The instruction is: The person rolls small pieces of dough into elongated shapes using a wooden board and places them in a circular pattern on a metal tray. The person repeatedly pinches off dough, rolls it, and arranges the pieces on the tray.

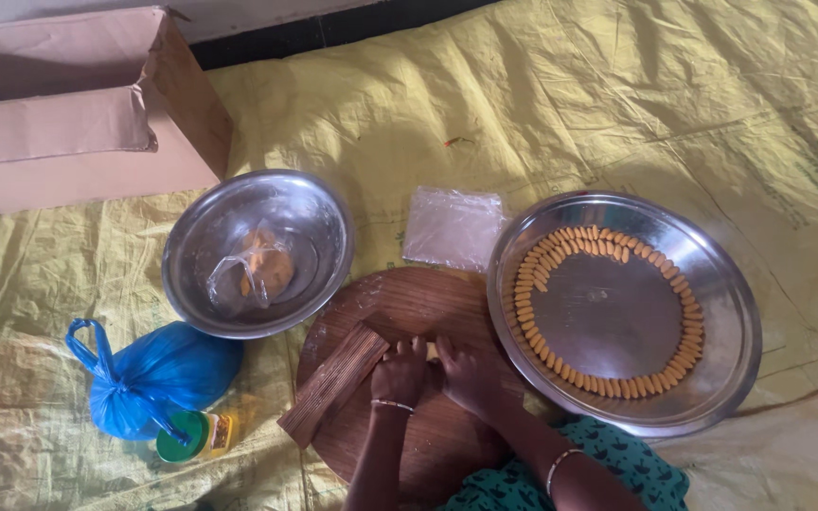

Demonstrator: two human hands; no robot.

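At the bottom centre, the left hand [398, 372] and right hand [466, 376] press curled fingers on a small dough piece [433, 351] on the round wooden board [428, 303], over a wrinkled yellow sheet [560, 104]; a steel plate [726, 369] lies right.

Floor covered by a creased yellow sheet [617, 104], daylight falling evenly across it. Dark strip of wall base [333, 33] along the top edge. Open cardboard box [78, 123] sits at upper left.
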